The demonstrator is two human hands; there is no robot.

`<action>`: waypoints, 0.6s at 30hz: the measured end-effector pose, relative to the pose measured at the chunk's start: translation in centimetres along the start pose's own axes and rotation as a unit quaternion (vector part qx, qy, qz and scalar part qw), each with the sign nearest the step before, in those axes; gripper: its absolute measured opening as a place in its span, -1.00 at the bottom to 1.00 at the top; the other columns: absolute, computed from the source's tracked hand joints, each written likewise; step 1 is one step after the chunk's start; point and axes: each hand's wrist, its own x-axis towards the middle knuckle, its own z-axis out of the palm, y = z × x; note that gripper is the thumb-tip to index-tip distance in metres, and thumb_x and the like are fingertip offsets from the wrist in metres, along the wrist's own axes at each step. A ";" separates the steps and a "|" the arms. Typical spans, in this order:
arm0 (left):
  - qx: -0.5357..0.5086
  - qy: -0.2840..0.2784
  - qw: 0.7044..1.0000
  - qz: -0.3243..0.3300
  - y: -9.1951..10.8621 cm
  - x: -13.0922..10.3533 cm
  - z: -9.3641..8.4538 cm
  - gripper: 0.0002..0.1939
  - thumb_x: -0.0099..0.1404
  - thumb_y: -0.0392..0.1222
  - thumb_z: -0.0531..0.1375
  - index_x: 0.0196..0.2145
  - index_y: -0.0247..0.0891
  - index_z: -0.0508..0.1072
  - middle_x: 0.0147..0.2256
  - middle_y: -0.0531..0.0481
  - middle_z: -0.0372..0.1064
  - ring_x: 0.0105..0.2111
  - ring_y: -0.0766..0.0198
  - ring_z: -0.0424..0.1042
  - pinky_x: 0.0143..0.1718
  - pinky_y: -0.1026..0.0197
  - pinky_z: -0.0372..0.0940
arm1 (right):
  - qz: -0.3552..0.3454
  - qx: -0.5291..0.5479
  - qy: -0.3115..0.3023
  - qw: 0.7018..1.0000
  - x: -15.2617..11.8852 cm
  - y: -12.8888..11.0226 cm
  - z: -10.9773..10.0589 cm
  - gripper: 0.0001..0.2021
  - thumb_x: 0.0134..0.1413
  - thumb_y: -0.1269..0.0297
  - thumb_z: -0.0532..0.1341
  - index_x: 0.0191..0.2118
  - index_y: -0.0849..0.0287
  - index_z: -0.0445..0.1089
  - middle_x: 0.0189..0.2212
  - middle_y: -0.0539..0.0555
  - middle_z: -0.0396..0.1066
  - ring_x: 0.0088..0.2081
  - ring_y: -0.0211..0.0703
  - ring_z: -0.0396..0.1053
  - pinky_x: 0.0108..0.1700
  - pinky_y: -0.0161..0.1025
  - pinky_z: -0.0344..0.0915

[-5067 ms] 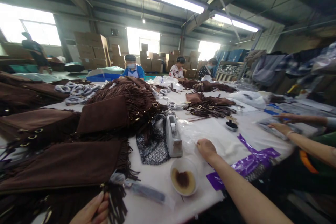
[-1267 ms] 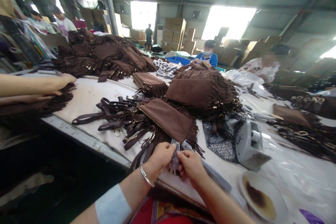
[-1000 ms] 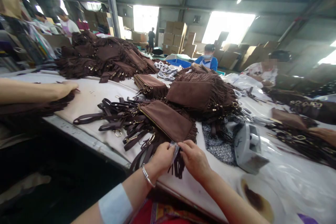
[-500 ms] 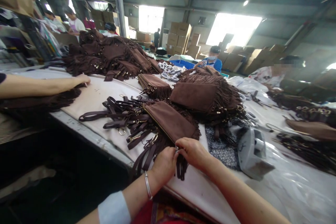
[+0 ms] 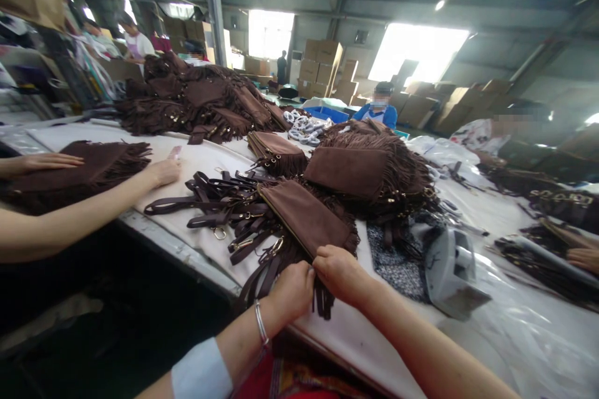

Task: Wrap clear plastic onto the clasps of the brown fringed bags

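A brown fringed pouch (image 5: 306, 215) with a zip along its edge lies at the centre of the table. My left hand (image 5: 294, 290), a silver bangle at its wrist, is pinched closed at the pouch's near corner. Against it, my right hand (image 5: 339, 268) pinches the same corner. Whatever small part sits between the fingertips is hidden. Dark brown straps (image 5: 219, 206) with metal clips spread out left of the pouch and hang under my hands.
Stacked fringed pouches (image 5: 346, 171) stand behind, a larger heap (image 5: 196, 96) farther back. A white tape dispenser (image 5: 452, 271) is at right. At left, a person's hand (image 5: 163, 171) holds a pink comb (image 5: 175, 152) near another pouch (image 5: 84, 168). Other people sit around.
At left, the other person's arm has come nearer, the comb now shows, and a second hand rests on the pouch there. A hand has appeared at the far right. My hands stay at the pouch corner.
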 end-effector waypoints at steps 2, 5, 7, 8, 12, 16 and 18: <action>-0.080 -0.064 0.993 -0.066 0.5 0.3 -0.3 -0.73 0.25 -0.08 0.09 -0.56 -0.21 0.24 -0.58 0.09 0.10 -0.57 0.33 0.14 -0.51 0.28 0.06 | -0.013 -0.006 0.027 1.000 -0.7 0.0 0.3 -0.79 0.19 0.39 0.14 -0.47 0.20 0.39 -0.44 0.09 0.37 -0.36 -0.15 0.27 -0.25 -0.22 0.19; -0.140 -0.157 0.970 -0.124 0.7 0.7 -0.9 -0.70 0.25 -0.01 -0.01 -0.53 -0.22 0.24 -0.64 0.20 -0.10 -0.70 0.43 -0.14 -0.66 0.33 -0.13 | -0.018 -0.014 0.073 0.997 -1.8 -0.1 0.7 -0.77 0.25 0.36 0.10 -0.44 0.19 0.35 -0.43 0.07 0.32 -0.35 -0.16 0.21 -0.22 -0.19 0.16; -0.245 -0.224 0.926 -0.177 0.6 0.9 -1.2 -0.69 0.23 0.05 0.02 -0.50 -0.24 0.24 -0.62 0.24 -0.16 -0.70 0.48 -0.25 -0.68 0.38 -0.24 | -0.017 -0.024 0.098 0.995 -2.3 -0.1 1.0 -0.77 0.26 0.37 0.07 -0.42 0.18 0.35 -0.43 0.07 0.32 -0.35 -0.14 0.19 -0.21 -0.17 0.16; -0.304 -0.247 0.897 -0.203 0.5 0.9 -1.2 -0.69 0.21 0.06 0.05 -0.50 -0.24 0.22 -0.62 0.25 -0.17 -0.70 0.50 -0.28 -0.69 0.40 -0.28 | -0.015 -0.029 0.106 0.994 -2.5 -0.2 1.1 -0.78 0.27 0.38 0.06 -0.40 0.18 0.36 -0.42 0.08 0.32 -0.34 -0.12 0.19 -0.21 -0.16 0.16; -0.397 -0.226 0.855 -0.246 0.3 0.7 -0.6 -0.70 0.17 -0.02 0.15 -0.52 -0.24 0.15 -0.62 0.27 -0.17 -0.71 0.55 -0.25 -0.69 0.44 -0.35 | -0.013 -0.038 0.116 0.992 -3.5 -0.7 1.4 -0.82 0.25 0.41 0.07 -0.18 0.21 0.42 -0.29 0.14 0.42 -0.28 -0.07 0.26 -0.17 -0.11 0.24; -0.374 -0.157 0.886 -0.224 0.3 0.1 0.5 -0.73 0.16 -0.03 0.18 -0.46 -0.25 0.21 -0.64 0.27 -0.12 -0.73 0.55 -0.21 -0.70 0.43 -0.34 | 0.021 0.014 0.144 0.989 -6.1 -1.1 0.0 -0.70 0.23 0.44 0.06 0.03 0.17 0.38 -0.11 0.19 0.46 -0.13 -0.05 0.37 -0.06 -0.10 0.32; -0.360 -0.120 0.902 -0.205 0.3 -0.1 0.9 -0.74 0.16 -0.02 0.19 -0.43 -0.25 0.23 -0.65 0.27 -0.08 -0.73 0.55 -0.19 -0.70 0.42 -0.35 | 0.094 0.042 0.209 0.973 -8.4 -0.1 -1.8 -0.69 0.23 0.40 0.06 0.03 0.14 0.39 -0.10 0.19 0.47 -0.08 -0.03 0.39 0.00 -0.08 0.32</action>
